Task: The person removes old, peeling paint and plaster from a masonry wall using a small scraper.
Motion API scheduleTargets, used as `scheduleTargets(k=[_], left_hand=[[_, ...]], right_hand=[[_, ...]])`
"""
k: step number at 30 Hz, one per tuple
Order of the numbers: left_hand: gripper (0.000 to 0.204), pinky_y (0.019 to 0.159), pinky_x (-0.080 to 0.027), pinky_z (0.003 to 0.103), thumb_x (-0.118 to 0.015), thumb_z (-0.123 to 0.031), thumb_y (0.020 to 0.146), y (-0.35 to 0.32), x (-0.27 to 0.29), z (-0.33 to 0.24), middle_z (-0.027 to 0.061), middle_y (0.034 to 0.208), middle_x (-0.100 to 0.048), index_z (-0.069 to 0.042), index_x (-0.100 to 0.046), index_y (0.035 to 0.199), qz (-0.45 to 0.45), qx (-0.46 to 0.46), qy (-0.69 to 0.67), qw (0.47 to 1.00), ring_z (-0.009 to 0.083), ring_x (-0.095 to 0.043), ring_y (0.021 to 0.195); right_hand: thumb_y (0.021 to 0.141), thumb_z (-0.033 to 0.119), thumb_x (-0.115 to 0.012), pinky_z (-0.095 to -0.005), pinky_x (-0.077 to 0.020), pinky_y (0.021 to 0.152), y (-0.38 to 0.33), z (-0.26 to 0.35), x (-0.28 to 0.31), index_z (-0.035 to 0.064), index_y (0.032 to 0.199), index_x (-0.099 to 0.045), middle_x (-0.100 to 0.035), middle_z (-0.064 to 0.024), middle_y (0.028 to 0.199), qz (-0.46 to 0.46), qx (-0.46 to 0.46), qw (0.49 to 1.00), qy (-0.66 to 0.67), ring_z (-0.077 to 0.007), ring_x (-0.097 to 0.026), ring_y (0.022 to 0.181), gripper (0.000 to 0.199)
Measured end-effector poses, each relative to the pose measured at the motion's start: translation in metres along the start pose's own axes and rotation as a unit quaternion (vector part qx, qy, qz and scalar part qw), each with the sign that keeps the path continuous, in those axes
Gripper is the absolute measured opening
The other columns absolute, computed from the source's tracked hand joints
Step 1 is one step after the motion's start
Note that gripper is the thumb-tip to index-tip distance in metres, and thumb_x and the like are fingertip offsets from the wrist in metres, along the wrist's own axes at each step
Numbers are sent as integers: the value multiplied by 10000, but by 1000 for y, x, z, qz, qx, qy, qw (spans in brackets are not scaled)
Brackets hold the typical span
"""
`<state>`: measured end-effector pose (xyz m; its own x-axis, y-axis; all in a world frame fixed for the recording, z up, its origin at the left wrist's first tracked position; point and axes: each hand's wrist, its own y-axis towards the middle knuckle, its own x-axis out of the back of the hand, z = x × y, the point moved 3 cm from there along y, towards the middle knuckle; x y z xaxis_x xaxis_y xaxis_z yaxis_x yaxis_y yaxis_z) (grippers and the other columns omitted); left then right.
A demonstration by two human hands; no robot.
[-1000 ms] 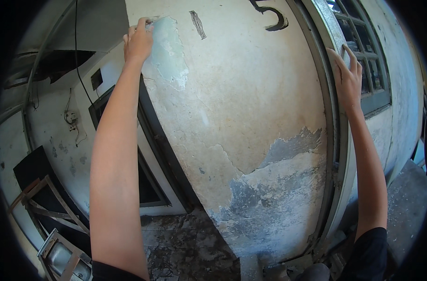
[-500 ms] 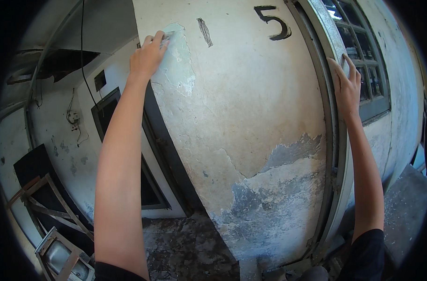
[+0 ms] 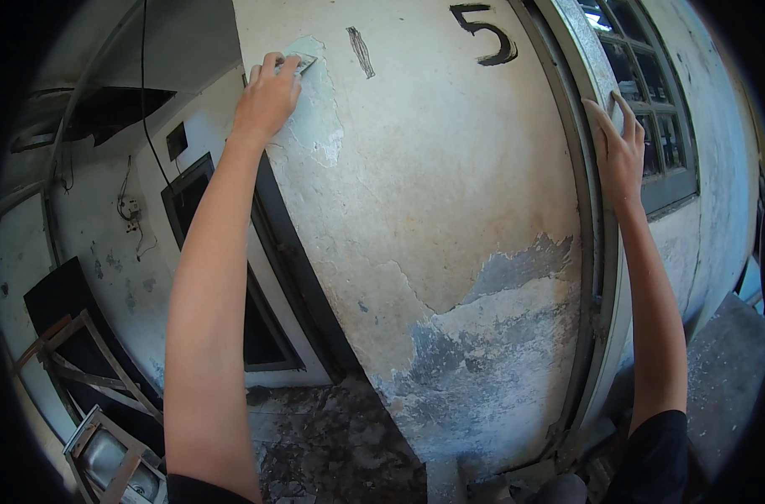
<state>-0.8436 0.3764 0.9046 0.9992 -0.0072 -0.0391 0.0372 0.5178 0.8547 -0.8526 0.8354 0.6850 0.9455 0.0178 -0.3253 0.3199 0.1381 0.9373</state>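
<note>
- While one left hand pinches one metal scraper against the pale blue patch at upper left, one right hand lies flat, fingers together, on the window frame at upper right.
- One plaster wall fills the centre.

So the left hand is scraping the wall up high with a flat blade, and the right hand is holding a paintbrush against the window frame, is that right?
Not quite. The head view shows the right hand empty, its open palm flat against the window frame; no paintbrush. The left hand does hold a flat blade to the wall up high.
</note>
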Motion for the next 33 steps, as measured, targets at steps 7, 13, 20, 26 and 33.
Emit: scheduleTargets(k=[7,13,20,26,33], left_hand=[[363,1037,-466,453,-537,-127,960,-2,-2,2,85,1387,-481,-201,-553,1315,26,-9,-29,999,350,-506,1193],[359,1085,-427,454,-499,-112,986,2,-6,-5,47,1440,-449,-225,-543,1324,58,29,-77,995,343,-473,1216],[341,1082,-405,450,-473,-146,1005,4,-20,1,67,1435,-464,-209,-523,1336,64,29,-115,991,350,-476,1212],[346,1061,-387,426,-490,-199,1010,8,-28,20,115,1405,-489,-149,-510,1351,-67,72,-257,961,355,-476,1244],[361,1081,-407,452,-536,-252,992,-13,-11,12,126,1407,-485,-213,-531,1351,-45,29,-72,996,365,-477,1293]], right_hand=[[982,220,-565,-463,-417,1039,-1,0,1,357,1293,-645,-468,-63,1458,-4,0,1000,-4,-339,-486,1257,350],[983,226,-565,-462,-425,1031,0,-2,-2,360,1291,-646,-469,-60,1459,-9,3,1000,-9,-337,-489,1254,346],[987,220,-561,-457,-430,1026,0,-2,1,361,1293,-640,-480,-61,1436,-12,10,1000,-10,-332,-509,1230,347],[986,216,-564,-452,-428,1031,-1,0,-3,362,1300,-635,-466,-59,1446,-9,12,1000,-17,-330,-498,1240,354],[990,221,-557,-451,-424,1035,0,-2,0,358,1297,-639,-470,-66,1442,-7,9,1000,-16,-330,-497,1242,346]])
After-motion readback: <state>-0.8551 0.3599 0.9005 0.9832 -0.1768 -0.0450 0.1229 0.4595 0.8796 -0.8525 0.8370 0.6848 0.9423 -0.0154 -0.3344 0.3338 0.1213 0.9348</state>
